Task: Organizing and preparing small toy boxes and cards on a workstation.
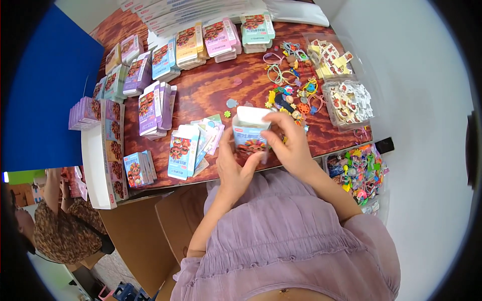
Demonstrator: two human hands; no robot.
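Between my hands, above the table's near edge, is a small light-blue cardboard box [247, 131] with a cartoon print and its white top flap standing up. My left hand [233, 173] grips its left side and lower front, thumb across the corner. The right side and upper edge are pinched by my right hand [290, 146]. What lies inside the box I cannot make out. Left of it, blue flat cartons [182, 150] lie fanned over pale printed cards [211, 133]. Past the box, colourful hair ties and small charms [291, 100] are scattered on the wood-patterned table [216, 90].
Stacks of cartons, including purple ones [154, 108], line the table's left and back. A long white display tray [95, 165] stands at the left edge. Clear bins at right hold cards [350, 102] and trinkets [356, 173]. Another person [65, 226] is at lower left.
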